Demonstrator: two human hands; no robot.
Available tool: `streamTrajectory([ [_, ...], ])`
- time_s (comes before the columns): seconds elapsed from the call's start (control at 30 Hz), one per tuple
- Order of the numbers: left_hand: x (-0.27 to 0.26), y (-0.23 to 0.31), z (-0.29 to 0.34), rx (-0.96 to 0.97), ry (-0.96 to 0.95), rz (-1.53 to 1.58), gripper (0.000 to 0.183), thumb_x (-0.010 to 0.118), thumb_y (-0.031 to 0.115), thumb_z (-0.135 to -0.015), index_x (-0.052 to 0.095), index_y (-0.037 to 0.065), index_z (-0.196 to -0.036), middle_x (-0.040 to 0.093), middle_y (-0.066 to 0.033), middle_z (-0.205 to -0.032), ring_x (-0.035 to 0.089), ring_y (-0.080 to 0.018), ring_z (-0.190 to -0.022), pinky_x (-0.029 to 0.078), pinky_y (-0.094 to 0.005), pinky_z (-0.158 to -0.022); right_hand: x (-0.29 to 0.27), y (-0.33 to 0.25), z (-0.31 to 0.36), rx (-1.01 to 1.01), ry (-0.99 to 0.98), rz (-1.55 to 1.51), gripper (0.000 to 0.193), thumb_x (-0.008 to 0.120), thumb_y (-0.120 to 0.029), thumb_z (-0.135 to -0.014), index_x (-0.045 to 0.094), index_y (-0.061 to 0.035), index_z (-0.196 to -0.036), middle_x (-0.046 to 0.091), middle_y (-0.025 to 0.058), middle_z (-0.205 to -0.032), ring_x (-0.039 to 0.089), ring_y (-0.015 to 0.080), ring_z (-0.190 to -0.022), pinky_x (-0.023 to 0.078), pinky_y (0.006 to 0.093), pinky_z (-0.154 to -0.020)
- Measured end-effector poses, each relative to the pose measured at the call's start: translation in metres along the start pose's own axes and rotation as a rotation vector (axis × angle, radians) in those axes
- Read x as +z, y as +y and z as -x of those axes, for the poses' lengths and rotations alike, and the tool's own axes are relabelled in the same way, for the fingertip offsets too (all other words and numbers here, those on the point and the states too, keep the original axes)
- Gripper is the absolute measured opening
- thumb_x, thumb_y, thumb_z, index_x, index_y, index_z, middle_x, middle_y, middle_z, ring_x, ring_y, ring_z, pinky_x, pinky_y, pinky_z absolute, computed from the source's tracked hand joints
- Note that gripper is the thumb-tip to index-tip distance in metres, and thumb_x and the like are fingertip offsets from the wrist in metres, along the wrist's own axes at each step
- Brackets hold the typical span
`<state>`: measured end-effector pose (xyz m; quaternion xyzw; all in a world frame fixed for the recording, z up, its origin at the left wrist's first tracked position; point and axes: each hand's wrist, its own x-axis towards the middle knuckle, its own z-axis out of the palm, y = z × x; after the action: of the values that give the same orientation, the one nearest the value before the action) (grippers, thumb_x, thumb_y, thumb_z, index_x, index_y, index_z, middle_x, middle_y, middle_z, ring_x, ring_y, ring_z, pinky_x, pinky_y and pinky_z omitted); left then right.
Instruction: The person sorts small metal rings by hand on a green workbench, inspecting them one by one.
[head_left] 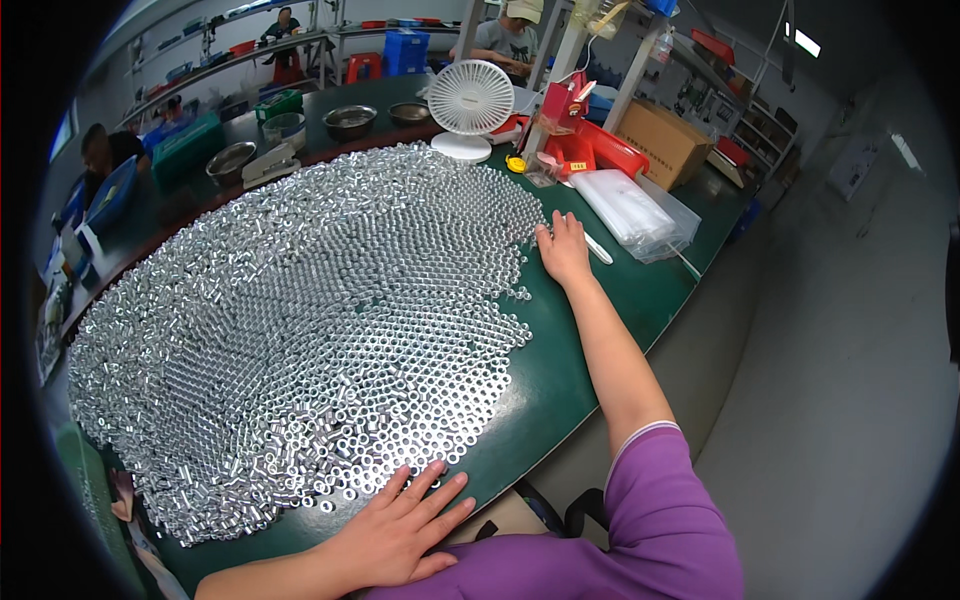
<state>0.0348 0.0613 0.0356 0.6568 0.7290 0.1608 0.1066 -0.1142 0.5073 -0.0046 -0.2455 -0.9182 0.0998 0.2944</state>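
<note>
A wide mass of small silvery metal sleeves (330,290) covers much of the green table (560,350). Many stand on end in close rows, showing their round holes, while others lie tipped over along the left and near sides. My left hand (400,525) rests at the table's near edge, fingers spread, their tips beside the closest sleeves. Farther off, my right hand (566,248) is palm down at the right border of the mass, its fingers stretched out. Just right of it lies a slim white tool (598,249), partly hidden by the hand.
A white fan (470,98) stands behind the sleeves, near metal bowls (350,122). At the back right are clear plastic bags (625,210), red bins (610,148), a yellow tape measure (515,163) and a cardboard box (665,143). Other people sit at far benches.
</note>
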Motion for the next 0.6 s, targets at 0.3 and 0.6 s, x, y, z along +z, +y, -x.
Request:
streamTrajectory([
  [0.3, -0.002, 0.002, -0.003, 0.006, -0.006, -0.022, 0.066, 0.052, 0.051, -0.087, 0.039, 0.013, -0.14, 0.029, -0.0127, -0.149, 0.022, -0.0368, -0.139, 0.02, -0.0558, -0.109, 0.001, -0.04, -0.01, 0.009, -0.359, -0.018, 0.08, 0.037, -0.065, -0.088, 0.033, -0.0072, -0.143, 0.021, 0.0262, -0.149, 0.015, 0.0402, -0.14, 0.01, 0.0459, -0.114],
  [0.6, -0.001, 0.002, -0.002, -0.009, -0.015, -0.012, 0.065, 0.051, 0.051, -0.087, 0.039, 0.015, -0.14, 0.028, -0.0133, -0.15, 0.021, -0.0378, -0.139, 0.02, -0.058, -0.107, 0.011, -0.031, -0.012, -0.05, -0.169, -0.208, 0.062, 0.032, -0.052, -0.095, 0.04, -0.0095, -0.139, 0.028, 0.0241, -0.147, 0.023, 0.0424, -0.136, 0.013, 0.0514, -0.112],
])
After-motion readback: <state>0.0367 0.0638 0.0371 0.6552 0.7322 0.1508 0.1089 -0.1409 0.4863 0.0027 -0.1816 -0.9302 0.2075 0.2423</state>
